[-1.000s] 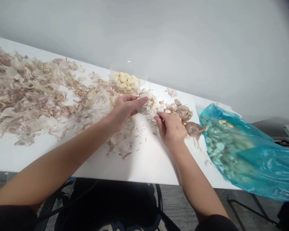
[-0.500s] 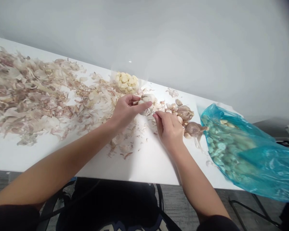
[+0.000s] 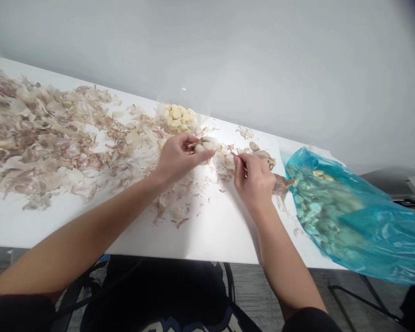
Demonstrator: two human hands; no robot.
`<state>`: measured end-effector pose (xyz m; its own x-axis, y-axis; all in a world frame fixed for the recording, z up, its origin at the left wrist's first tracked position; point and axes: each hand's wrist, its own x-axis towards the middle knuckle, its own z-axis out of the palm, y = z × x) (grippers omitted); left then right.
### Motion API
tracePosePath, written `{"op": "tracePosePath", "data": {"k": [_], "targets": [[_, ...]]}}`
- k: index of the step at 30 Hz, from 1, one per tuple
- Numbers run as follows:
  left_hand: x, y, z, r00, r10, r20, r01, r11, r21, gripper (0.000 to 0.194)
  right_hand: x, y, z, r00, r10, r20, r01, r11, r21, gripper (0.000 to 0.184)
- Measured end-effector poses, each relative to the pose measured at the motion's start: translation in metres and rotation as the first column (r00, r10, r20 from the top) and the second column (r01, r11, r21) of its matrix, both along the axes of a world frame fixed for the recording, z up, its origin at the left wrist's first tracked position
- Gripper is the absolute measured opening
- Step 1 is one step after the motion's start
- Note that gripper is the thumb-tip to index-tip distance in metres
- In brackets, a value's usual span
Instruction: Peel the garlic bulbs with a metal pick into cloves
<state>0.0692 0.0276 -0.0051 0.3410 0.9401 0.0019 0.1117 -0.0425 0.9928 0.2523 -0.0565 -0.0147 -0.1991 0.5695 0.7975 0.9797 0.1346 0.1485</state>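
- Grey wall (image 3: 228,55) behind, and a white desk (image 3: 210,237) below it, is what I see from here.
- My left hand (image 3: 178,159) is curled closed around a part-peeled garlic bulb (image 3: 204,145), which sits at the fingertips.
- My right hand (image 3: 254,177) is pinching a thin metal pick (image 3: 235,153), its tip pointing toward the bulb but apart from it.
- Another unpeeled bulb (image 3: 281,185) lies just beside my right hand.
- Peeled cloves (image 3: 178,118) sit in a see-through container (image 3: 197,121) beyond my left hand.
- Papery garlic skins (image 3: 38,143) spread across the desk to the left.
- A blue plastic bag (image 3: 346,216) holding more garlic lies to the right.
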Motion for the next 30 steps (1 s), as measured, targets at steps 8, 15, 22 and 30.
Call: {"op": "tracePosePath", "data": {"k": [8,15,22,30], "targets": [[-0.003,0.001,-0.008,0.834,-0.036,-0.551,0.421,0.686,0.593,0.042,0.003,-0.002,-0.002,0.995,0.008,-0.099,-0.027,0.982,-0.188,0.012],[-0.005,0.003,-0.005,0.919,-0.067,-0.389,0.335,0.654,0.679,0.044,0.003,-0.003,-0.004,0.973,0.047,-0.225,-0.095,0.973,-0.209,0.02],[-0.005,0.009,-0.008,0.926,-0.123,-0.357,0.354,0.612,0.707,0.015,-0.004,-0.007,0.002,0.977,0.122,-0.177,-0.154,0.972,-0.179,0.022],[-0.01,0.015,0.002,0.933,-0.068,-0.354,0.327,0.574,0.751,0.022,0.005,-0.008,0.007,0.985,0.117,-0.129,-0.135,0.981,-0.142,0.012]]}}
